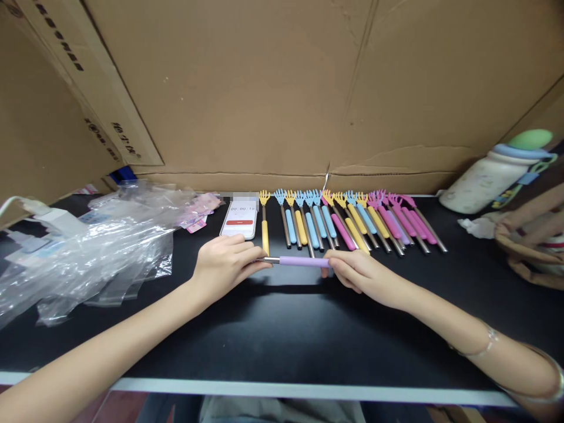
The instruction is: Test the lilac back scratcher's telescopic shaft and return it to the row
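Forearms (145, 326) foremost — left grip (227, 259) and right grip (362, 272) clasp a lilac-sleeved metal rod (304, 262).

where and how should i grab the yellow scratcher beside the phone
Probably by its yellow sleeve, from above, pinching across the width: the scratcher lies with its fanned head at the far end, sleeve nearer, and a gap on the right before the blue scratcher.

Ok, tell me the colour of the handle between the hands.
The handle is light purple; head view.
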### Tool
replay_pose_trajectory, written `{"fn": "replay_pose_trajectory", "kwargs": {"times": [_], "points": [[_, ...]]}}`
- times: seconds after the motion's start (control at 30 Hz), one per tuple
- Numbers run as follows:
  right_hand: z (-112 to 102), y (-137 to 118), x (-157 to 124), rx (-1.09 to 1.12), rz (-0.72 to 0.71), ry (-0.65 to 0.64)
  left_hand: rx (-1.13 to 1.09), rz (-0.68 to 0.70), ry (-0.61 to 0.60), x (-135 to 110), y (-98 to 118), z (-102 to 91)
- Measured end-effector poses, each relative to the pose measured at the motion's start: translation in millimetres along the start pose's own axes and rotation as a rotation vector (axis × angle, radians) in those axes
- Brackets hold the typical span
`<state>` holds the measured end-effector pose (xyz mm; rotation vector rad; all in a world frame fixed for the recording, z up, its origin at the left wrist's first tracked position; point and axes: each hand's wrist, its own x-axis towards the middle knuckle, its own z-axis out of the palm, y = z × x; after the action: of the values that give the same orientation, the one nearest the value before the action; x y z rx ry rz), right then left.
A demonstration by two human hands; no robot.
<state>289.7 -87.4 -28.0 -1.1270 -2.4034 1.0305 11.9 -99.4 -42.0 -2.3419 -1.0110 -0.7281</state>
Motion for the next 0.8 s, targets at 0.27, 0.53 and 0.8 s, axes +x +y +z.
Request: {"fn": "replay_pose_trajectory", "kwargs": {"times": [0.27, 0.53, 0.8], "points": [[1.7, 3.3, 2.4, -0.023, -0.002, 0.004, 0.000, 0.000, -0.017, 0.7, 0.0, 0.3], [1.7, -8.4, -0.3, -0.210, -0.042, 0.030, 0.103, 0.096, -0.006, 7.7, -5.5, -11.2], [9.7, -4.0, 2.2, -0.588, -0.082, 0.166, 0.060, 0.047, -0.086, 6.6, 6.2, -4.2]]}}
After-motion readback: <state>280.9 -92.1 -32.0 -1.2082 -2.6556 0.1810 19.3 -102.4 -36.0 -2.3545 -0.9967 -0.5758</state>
